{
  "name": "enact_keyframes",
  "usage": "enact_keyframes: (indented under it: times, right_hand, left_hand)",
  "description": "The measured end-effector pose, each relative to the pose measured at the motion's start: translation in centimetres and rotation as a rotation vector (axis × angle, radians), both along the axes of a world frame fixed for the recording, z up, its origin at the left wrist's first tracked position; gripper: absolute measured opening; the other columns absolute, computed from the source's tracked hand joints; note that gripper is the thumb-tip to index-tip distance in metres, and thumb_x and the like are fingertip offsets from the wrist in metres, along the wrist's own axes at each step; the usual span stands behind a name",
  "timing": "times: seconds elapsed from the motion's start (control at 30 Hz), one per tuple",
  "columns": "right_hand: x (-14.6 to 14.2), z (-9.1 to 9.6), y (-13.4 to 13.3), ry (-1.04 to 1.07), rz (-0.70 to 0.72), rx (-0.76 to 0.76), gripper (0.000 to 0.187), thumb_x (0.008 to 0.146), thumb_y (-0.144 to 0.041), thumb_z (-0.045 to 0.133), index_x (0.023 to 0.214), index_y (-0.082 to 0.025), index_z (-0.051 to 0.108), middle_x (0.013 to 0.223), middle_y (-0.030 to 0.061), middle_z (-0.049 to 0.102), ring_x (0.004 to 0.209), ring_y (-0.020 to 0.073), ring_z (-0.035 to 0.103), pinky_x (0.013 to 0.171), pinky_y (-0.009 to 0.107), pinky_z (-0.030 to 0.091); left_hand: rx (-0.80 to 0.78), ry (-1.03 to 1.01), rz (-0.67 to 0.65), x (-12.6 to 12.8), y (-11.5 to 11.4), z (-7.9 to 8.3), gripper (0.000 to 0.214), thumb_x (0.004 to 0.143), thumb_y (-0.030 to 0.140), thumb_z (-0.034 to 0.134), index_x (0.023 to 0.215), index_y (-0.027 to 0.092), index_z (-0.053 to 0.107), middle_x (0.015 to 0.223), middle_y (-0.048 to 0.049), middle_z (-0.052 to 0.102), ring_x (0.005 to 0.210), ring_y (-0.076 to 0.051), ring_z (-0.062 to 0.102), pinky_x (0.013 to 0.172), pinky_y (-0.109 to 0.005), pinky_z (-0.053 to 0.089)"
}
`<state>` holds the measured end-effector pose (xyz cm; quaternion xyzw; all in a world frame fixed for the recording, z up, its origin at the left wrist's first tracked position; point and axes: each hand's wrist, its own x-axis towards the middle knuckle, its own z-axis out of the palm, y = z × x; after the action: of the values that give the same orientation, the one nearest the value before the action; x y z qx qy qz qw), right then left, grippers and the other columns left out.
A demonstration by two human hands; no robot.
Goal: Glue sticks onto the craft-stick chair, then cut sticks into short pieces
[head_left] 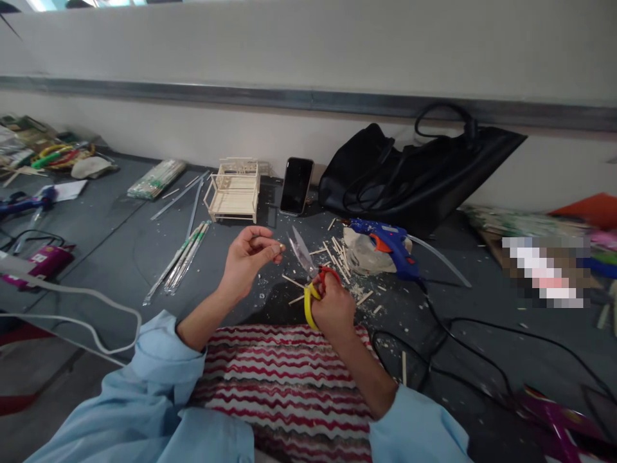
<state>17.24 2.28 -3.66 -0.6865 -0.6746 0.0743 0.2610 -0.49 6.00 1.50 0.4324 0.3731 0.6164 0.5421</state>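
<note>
My right hand (333,307) grips a pair of scissors (303,252) by its red and yellow handles, blades pointing up and slightly parted. To its left, my left hand (253,258) pinches a tiny pale piece (282,247), perhaps a bit of wooden stick, between thumb and fingertips. The blades are close to that piece but apart from it. Short cut wooden sticks (340,257) and pale crumbs lie around the scissors. Behind my hands stands a small frame built of pale sticks (235,193), with railings around a slatted platform.
A blue glue gun (393,243) rests on a crumpled pale lump (366,252), its black cable (475,321) running right. Beyond are an upright phone (295,186) and a black bag (385,173). Wrapped sticks (180,260), a stick bundle (157,179) and a white cable (87,292) lie left.
</note>
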Motion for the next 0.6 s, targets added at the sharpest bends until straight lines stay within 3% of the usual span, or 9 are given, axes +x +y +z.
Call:
enact_keyframes:
  times: [0.6]
  right_hand:
    - [-0.49,-0.17,-0.29,-0.266,0.007,0.076,0.017,0.074,-0.031,0.053,0.083,-0.018,0.058,0.065,0.0031,0.062,0.062,0.0168,0.056,0.057,0.027,0.029]
  left_hand:
    - [0.050,0.045,-0.040,-0.21,-0.06,-0.22,0.026,0.069,0.016,0.067,0.092,0.017,0.053,0.070,0.0010,0.065,0.056,-0.009,0.058,0.057,-0.023,0.048]
